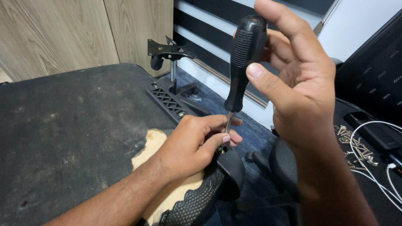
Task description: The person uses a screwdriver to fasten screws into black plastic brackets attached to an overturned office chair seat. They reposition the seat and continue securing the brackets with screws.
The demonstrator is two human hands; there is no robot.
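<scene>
Screwdriver [245,62] upright at frame centre: thick black ribbed handle, thin silver shaft pointing down. Right hand [299,79] wraps handle top, thumb pressed on grip, fingers curled behind. Left hand [192,144] below it pinches shaft near tip, fingertips closed tight. Tip meets black plastic chair part [230,169] under left hand; screw itself hidden. Right of right hand, loose pile of silver screws [356,144] on dark surface beside white cable [377,125]. No container visible.

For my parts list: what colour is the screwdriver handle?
Black, with a ribbed grip; the screwdriver handle shows clearly in the head view.
</scene>
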